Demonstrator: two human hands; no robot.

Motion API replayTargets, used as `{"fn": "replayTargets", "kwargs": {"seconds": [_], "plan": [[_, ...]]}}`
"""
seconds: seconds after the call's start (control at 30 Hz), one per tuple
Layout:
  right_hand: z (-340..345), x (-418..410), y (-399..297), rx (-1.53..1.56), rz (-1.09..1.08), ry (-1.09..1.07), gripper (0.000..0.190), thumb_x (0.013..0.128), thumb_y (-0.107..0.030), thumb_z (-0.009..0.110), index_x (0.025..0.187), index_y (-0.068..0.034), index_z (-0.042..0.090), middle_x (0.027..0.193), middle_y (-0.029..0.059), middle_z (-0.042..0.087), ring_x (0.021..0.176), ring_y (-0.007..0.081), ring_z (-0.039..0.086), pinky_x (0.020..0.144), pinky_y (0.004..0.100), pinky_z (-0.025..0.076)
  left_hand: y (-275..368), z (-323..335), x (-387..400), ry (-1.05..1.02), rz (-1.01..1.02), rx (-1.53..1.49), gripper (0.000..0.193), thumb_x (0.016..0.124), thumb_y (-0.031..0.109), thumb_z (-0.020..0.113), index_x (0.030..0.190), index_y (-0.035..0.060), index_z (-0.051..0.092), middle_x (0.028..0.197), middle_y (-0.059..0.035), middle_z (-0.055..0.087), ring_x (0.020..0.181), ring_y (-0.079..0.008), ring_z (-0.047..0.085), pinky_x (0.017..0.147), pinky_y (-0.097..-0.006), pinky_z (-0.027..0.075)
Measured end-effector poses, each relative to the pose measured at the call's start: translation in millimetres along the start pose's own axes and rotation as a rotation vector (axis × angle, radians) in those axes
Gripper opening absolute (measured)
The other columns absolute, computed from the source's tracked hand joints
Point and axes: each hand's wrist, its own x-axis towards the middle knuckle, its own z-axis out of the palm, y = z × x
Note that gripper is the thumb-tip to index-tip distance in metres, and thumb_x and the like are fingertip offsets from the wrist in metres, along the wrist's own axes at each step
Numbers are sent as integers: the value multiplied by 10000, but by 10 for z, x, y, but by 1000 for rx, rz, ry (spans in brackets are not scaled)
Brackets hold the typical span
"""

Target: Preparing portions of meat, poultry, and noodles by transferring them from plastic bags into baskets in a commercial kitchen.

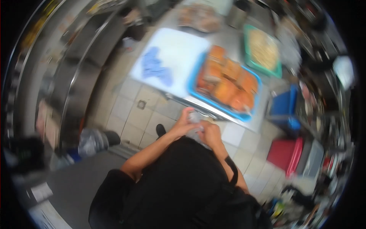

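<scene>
In front of my waist, my left hand (183,124) and my right hand (211,133) both grip a crumpled greyish-white cloth (195,118), perhaps a towel; blur hides its exact kind. Just beyond my hands runs the front edge of a metal worktable (256,120). On it, a blue tray (192,81) holds several thick orange pieces of food (226,90). To the left of the tray lies a white cutting board (177,43), with crumpled purple-blue disposable gloves (155,67) on its left part.
A green tray (248,54) of pale food (263,48) stands beyond the blue tray. Bagged food (198,17) lies at the table's back. On the right are a blue bin (283,101) and a red container (286,156). Steel counters (83,60) line the left, above a tiled floor (140,120).
</scene>
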Motion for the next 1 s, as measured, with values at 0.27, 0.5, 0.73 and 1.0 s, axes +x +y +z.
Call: {"fn": "replayTargets", "kwargs": {"seconds": [0.27,0.5,0.73,1.0], "plan": [[1200,1213,-837,769,493,-459,341,997,-248,564,1172,35,642,1018,82,700,761,147,653,657,283,520,-207,-2005,-148,181,467,436,553,791,113,771,1298,52,560,1258,-175,555,1246,-371,503,1083,-458,391],[1791,1498,-1407,-188,4,-598,523,932,-365,667,1284,16,598,1233,240,629,959,403,670,887,473,514,-443,-5900,-2167,1995,54,365,463,833,193,765,1221,6,596,1241,-217,523,1190,-368,529,1040,-465,416],[1665,1188,-958,-306,225,-660,466,902,-350,706,1193,11,664,1187,246,670,1061,390,658,936,439,505,-585,-7471,-3691,1729,-708,455,997,750,430,849,1551,105,352,1561,-278,335,1451,-386,342,1179,-427,329],[1368,1005,-618,-163,501,-462,455,908,-361,684,1203,-15,671,1114,215,710,990,369,698,884,425,536,-1279,-7568,-2965,1769,-443,466,768,861,449,737,1429,-2,483,1442,-241,501,1288,-365,534,1100,-430,422]]}}
